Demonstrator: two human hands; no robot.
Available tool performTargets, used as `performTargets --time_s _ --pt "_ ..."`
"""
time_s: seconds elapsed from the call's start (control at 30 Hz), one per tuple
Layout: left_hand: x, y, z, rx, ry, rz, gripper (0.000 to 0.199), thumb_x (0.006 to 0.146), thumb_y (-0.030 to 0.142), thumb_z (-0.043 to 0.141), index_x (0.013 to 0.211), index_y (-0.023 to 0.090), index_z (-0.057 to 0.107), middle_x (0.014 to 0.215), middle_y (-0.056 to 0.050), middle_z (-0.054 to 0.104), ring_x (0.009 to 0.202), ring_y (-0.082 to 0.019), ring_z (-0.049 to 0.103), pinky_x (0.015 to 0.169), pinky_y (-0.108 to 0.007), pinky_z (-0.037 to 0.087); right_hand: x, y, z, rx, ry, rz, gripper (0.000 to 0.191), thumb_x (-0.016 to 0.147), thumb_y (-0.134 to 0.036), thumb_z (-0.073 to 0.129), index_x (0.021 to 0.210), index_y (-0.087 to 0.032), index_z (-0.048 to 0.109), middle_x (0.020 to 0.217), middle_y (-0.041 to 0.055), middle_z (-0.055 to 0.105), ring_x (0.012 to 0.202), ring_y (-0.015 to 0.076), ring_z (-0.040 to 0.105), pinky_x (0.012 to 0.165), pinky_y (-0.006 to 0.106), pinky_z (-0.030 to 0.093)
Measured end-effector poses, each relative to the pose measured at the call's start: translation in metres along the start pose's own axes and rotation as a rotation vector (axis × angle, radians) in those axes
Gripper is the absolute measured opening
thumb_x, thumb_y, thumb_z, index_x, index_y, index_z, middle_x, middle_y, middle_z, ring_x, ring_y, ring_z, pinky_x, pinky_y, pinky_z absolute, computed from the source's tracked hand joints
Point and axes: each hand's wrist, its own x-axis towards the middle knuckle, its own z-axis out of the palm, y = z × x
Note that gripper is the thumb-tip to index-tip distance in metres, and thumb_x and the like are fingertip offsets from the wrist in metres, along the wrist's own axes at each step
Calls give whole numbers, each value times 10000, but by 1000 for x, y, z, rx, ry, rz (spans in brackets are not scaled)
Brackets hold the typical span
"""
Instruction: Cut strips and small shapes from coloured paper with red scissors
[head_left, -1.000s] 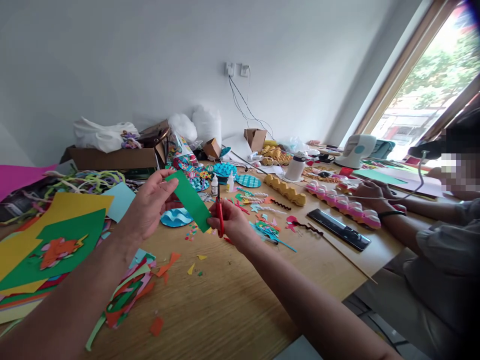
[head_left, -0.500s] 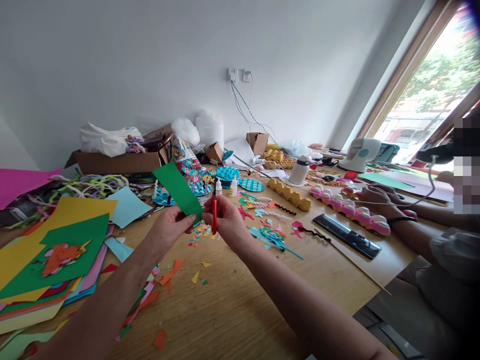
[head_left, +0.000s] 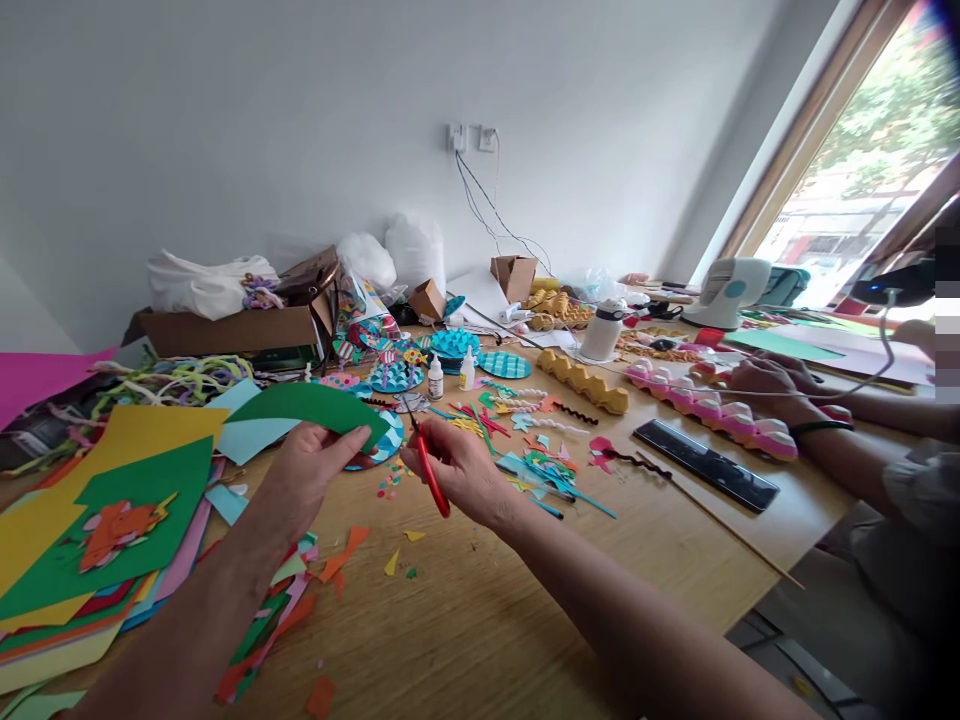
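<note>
My left hand [head_left: 311, 470] pinches a strip of green paper [head_left: 300, 412] near its right end, and the strip bows out to the left. In my right hand [head_left: 461, 470] is a pair of scissors [head_left: 431, 475] with red handles, its blades pointing up and away. A small gap separates the scissors from the paper's right end. Beneath the hands lie a blue-and-white patterned disc [head_left: 386, 440] and small round confetti dots. Left of my left forearm, a green sheet [head_left: 169, 500] carrying an orange paper cutout [head_left: 116, 533] tops a stack of coloured paper.
Two small glue bottles [head_left: 436, 380] stand beyond my hands. Paper scraps [head_left: 341, 555] litter the table's front. To the right are a dark phone-like slab [head_left: 705, 463], a pink egg-carton strip [head_left: 709, 410] and a thin wooden stick [head_left: 742, 535]. Another person's hands [head_left: 769, 390] rest at far right.
The green strip has swung from tilted upright to a low leftward curve. My left hand moved left; the scissors drew apart from the paper and tilted. The view shifted slightly.
</note>
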Motion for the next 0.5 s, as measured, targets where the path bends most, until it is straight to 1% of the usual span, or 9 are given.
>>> performTargets --time_s 0.07,0.17,0.3,0.5 --pt "-1 2 -3 -94 -5 -35 194 585 358 718 542 179 656 539 3 651 561 -157 589 611 -269 485 -7 -1 -2 -89 -57 -10 274 763 -357 540 597 -182 411 536 -59 362 512 74 313 475 209 238" --pt "-3 6 -5 -179 -1 -66 186 550 336 756 535 178 659 539 10 656 596 -155 613 642 -256 499 -13 1 -3 -164 -108 -22 303 787 -380 522 591 -182 401 523 -57 359 498 72 304 467 209 224" --pt "-4 6 0 -224 -13 -94 160 545 304 768 552 181 667 543 21 664 585 -137 608 615 -233 506 -15 5 -3 -266 -114 -58 338 773 -420 559 584 -181 414 516 -51 378 489 73 303 466 214 210" --pt "-7 4 6 -228 -41 -112 152 575 301 757 559 172 677 567 11 683 558 -131 608 558 -215 508 -16 6 -6 -293 -130 -58 375 783 -468 547 588 -177 413 511 -53 369 484 68 290 459 207 201"
